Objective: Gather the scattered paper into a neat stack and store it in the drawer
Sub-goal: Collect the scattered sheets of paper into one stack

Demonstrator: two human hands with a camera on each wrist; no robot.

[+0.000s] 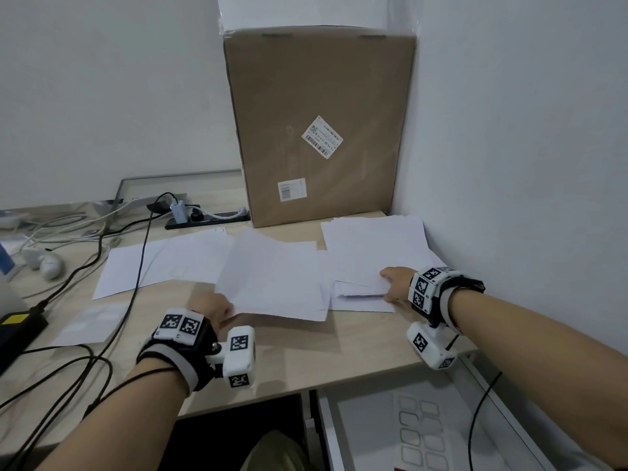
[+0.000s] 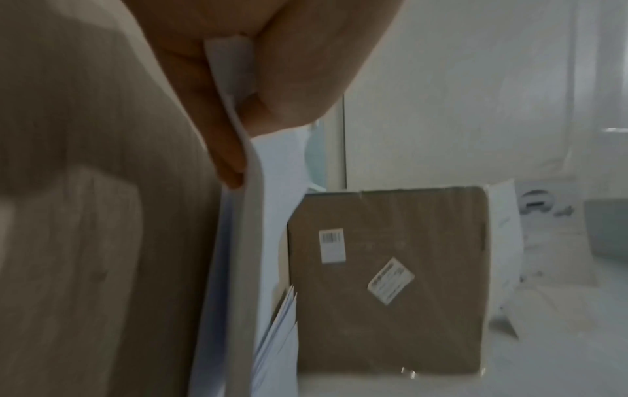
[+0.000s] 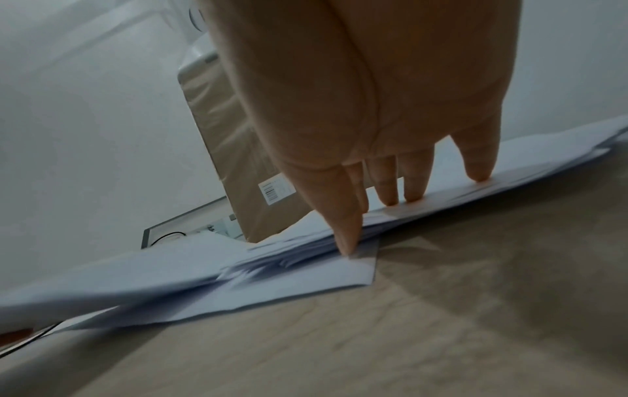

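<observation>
You are gathering: your left hand point(image 1: 210, 305) pinches papers point(image 1: 272, 277) near the box point(image 1: 319, 130), your flat right hand point(image 1: 396, 283) presses the pile point(image 1: 373, 246); next, slide them together.

Bare forearms, black wrist straps point(image 1: 195, 348), white marker-tagged camera blocks point(image 1: 239, 355)

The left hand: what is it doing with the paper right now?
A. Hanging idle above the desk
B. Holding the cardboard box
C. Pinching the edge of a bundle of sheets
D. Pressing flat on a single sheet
C: in the left wrist view the left hand has thumb and fingers closed on the edge of a bundle of sheets, and the head view shows that edge lifted off the desk.
</observation>
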